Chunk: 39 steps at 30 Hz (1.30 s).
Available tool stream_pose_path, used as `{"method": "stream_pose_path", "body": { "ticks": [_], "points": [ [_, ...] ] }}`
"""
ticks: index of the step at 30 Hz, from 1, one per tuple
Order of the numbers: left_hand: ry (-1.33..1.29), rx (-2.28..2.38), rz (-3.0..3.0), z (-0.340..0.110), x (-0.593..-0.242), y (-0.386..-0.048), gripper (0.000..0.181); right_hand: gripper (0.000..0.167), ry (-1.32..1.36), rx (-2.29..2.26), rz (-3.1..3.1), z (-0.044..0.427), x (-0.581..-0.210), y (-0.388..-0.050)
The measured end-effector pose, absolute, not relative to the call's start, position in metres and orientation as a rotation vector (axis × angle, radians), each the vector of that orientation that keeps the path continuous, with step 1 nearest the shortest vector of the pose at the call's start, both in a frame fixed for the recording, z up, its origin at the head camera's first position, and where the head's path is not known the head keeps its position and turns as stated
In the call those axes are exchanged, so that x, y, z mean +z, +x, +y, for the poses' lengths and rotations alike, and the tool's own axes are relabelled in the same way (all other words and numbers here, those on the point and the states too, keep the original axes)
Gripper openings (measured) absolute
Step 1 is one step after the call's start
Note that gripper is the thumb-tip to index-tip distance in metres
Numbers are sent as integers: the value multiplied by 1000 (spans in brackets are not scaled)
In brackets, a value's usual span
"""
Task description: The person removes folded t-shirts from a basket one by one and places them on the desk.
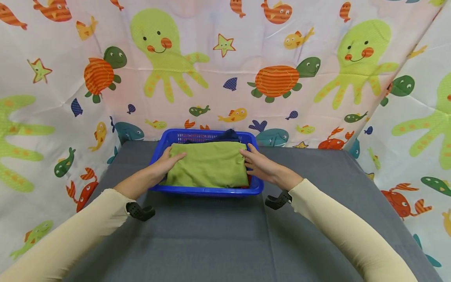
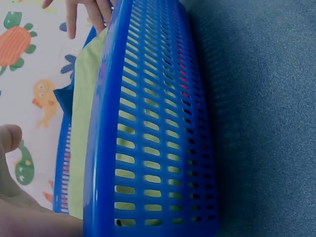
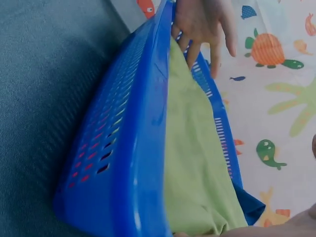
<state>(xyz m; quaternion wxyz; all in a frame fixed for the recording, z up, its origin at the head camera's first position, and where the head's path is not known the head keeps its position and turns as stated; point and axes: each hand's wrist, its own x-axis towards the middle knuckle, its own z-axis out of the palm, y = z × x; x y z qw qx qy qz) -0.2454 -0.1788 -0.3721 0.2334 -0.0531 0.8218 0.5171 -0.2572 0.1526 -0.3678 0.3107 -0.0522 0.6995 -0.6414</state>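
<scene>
A folded green cloth [image 1: 209, 164] lies on top inside a blue plastic basket [image 1: 208, 191]. My left hand [image 1: 163, 166] is at the cloth's left end, its thumb over the cloth and its fingers partly hidden along the side. In the right wrist view, that left hand [image 3: 203, 24] shows straight, spread fingers dipping inside the basket rim. At the cloth's right end is my right hand [image 1: 260, 164], fingertips at the cloth's edge. Its fingers also look straight in the left wrist view, where the right hand [image 2: 91, 12] appears at the top.
Dark blue fabric [image 1: 227, 135] pokes up behind the green cloth, and bits of red show through the basket's slots. The basket stands on a grey-covered table [image 1: 211, 239], near a curtain [image 1: 225, 90] printed with sea animals. Each wrist wears a black band [image 1: 140, 211].
</scene>
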Motion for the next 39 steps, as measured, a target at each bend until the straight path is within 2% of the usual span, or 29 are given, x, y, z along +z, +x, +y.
{"method": "stream_pose_path", "body": {
  "ticks": [7, 16, 25, 33, 39],
  "points": [
    [-255, 1528, 2146, -184, -379, -249, 98, 97, -20, -1686, 1844, 144, -373, -266],
    [-238, 1422, 2239, -183, -381, -255, 113, 114, 54, -1637, 2040, 123, -373, -266],
    [-319, 1571, 2200, -184, -390, -258, 117, 118, 107, -1702, 2040, 124, -381, -268],
    [-367, 1661, 2148, -185, -393, -260, 114, 119, 118, -1760, 2020, 126, -385, -267],
    [-292, 1757, 2120, -187, -392, -263, 118, 119, 95, -1780, 2016, 124, -385, -267]
  ]
}}
